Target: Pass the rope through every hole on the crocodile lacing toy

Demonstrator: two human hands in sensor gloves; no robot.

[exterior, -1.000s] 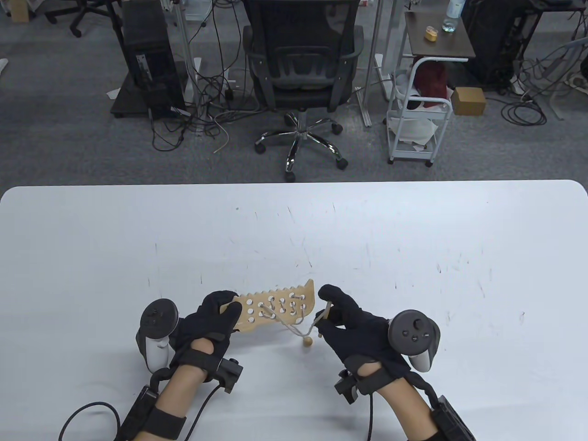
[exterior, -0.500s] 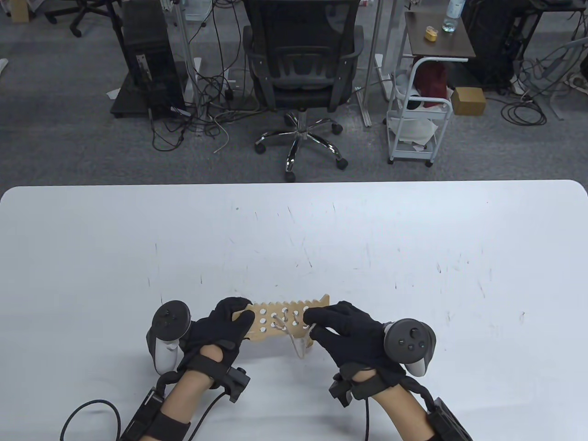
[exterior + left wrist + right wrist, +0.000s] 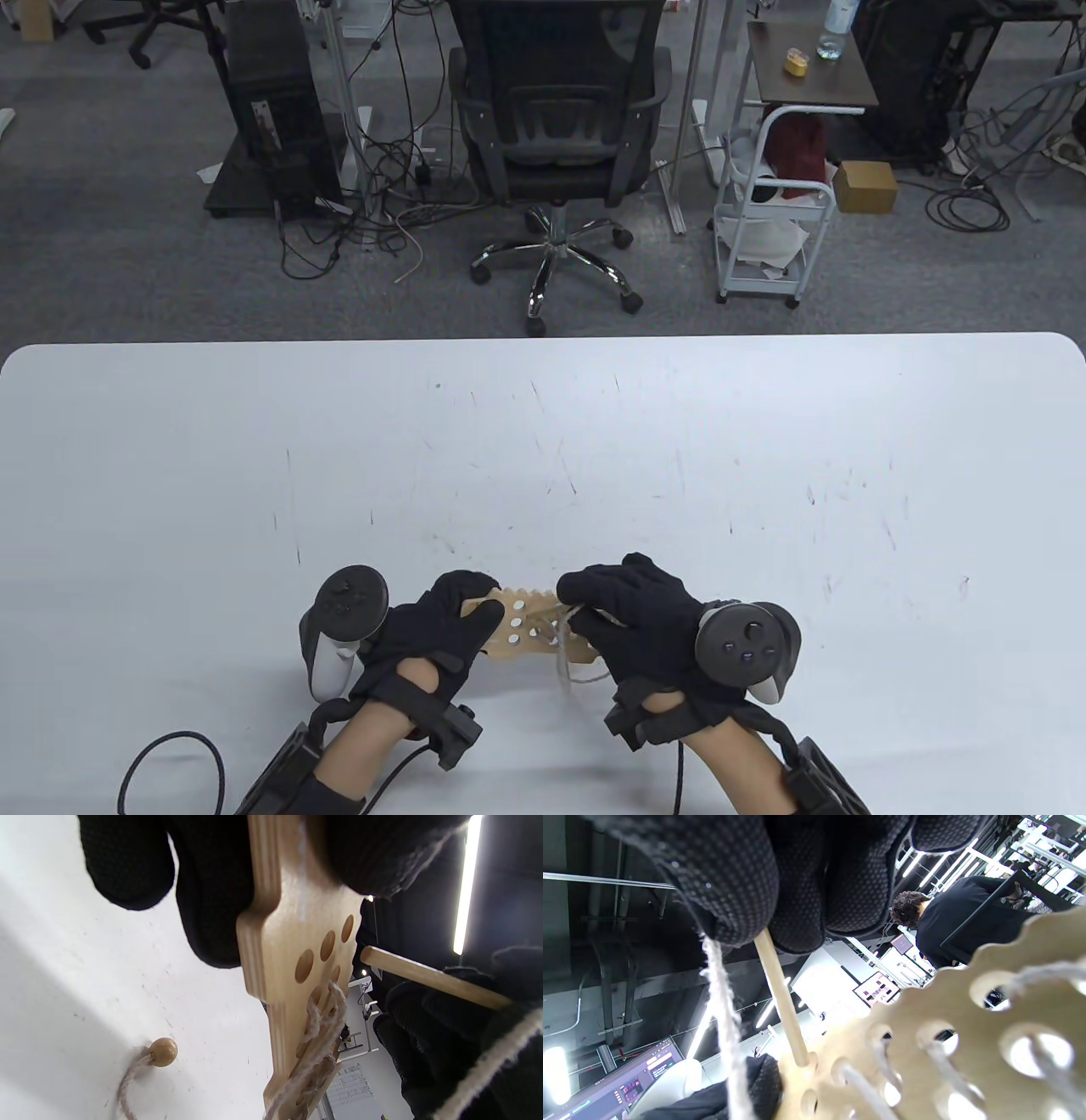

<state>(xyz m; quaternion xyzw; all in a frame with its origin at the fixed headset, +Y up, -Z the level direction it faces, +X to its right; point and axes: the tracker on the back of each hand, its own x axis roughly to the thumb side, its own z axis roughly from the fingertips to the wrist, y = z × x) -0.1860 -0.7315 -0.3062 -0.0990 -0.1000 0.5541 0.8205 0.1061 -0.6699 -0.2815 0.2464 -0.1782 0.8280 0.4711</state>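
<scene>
Both hands have drawn nearer: left hand [image 3: 441, 620] grips the crocodile [image 3: 530, 632], right hand [image 3: 632, 624] pinches the needle [image 3: 780, 1001]; several holes remain unthreaded.

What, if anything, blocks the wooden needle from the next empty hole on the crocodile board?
Nothing visible does. The right hand pinches the wooden needle, whose tip is already at a hole near the crocodile board edge; the left hand grips the far end.
</scene>
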